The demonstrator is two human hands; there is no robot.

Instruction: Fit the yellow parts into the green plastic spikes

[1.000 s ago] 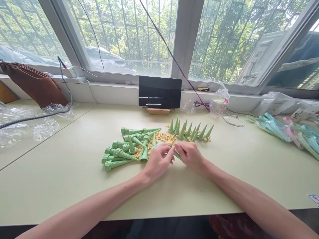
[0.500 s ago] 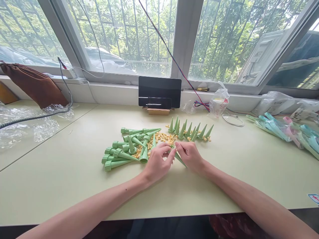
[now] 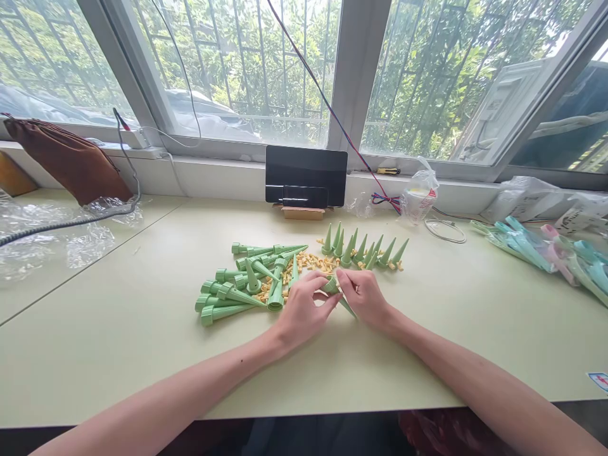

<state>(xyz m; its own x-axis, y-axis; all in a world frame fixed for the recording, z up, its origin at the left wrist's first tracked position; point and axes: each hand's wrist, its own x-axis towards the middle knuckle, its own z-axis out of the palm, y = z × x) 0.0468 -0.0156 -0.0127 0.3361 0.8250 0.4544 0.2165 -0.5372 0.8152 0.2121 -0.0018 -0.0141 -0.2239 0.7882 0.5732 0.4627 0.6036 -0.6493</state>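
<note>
My left hand (image 3: 306,304) is closed around the wide collar of a green plastic watering spike (image 3: 331,285), whose tapered tip points down and to the right. My right hand (image 3: 363,296) is pinched against the right side of that collar; whatever lies between its fingertips is hidden. To the left, several more green spikes (image 3: 228,313) lie in a pile, a few of them standing. Small yellow valve pieces (image 3: 311,261) are heaped behind my left hand. Beyond my right hand, a group of green spikes (image 3: 346,253) stands point up, with yellow pieces at their bases.
A black tablet (image 3: 306,174) leans on a stand by the window. Behind to the right are a bagged cup (image 3: 420,199) and a coiled white cable (image 3: 446,232). Pastel plastic items (image 3: 536,247) lie far right. A brown pouch (image 3: 69,161) and clear wrappers (image 3: 88,244) are at left.
The held spike has turned between my hands, so its collar now shows more plainly. My left fingers have shifted on it, and my right hand stays close against it.
</note>
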